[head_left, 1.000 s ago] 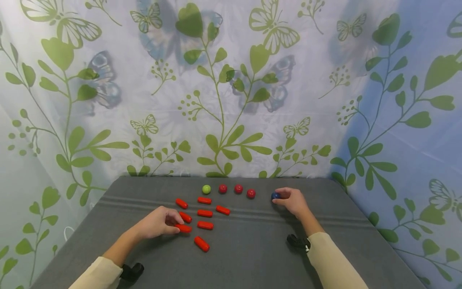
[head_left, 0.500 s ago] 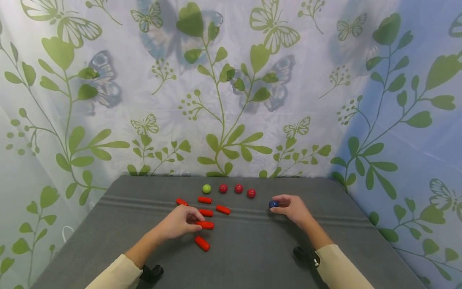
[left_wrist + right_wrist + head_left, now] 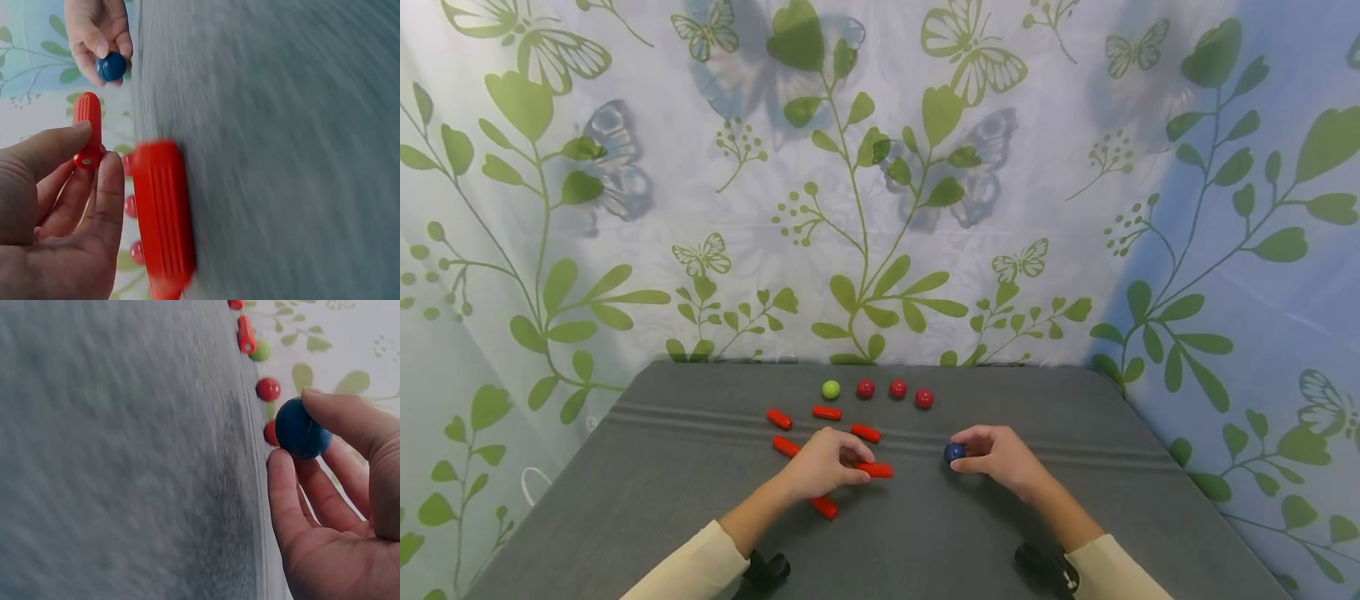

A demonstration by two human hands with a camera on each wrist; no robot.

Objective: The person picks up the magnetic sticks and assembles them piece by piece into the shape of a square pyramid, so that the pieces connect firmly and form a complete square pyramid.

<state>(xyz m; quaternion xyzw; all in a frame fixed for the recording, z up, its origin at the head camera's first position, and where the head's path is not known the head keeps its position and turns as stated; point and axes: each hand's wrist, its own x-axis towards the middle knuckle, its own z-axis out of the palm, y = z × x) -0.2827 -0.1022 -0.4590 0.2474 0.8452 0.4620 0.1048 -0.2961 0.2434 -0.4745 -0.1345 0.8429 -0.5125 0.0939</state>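
Note:
My left hand (image 3: 822, 465) pinches a short red grooved stick (image 3: 880, 471) between thumb and fingertips, above the grey table. In the left wrist view this red stick (image 3: 89, 112) has rounded ends and a small pale spot at its near end. Facing it from the right, my right hand (image 3: 1006, 460) holds a dark blue ball (image 3: 954, 452) with thumb and fingertips. The right wrist view shows the blue ball (image 3: 299, 428) with a faint seam. Another red stick (image 3: 823, 507) lies partly hidden under my left hand and wrist.
More red sticks lie left and behind my left hand, including one red stick (image 3: 779, 418) and another (image 3: 866, 432). A green ball (image 3: 831, 389) and three red balls (image 3: 898, 389) line the back of the grey table (image 3: 925, 533). A patterned curtain (image 3: 880, 208) hangs behind.
My left hand has moved right, carrying the red stick past the other sticks. My right hand has brought the blue ball nearer and to the left, so the hands are closer together.

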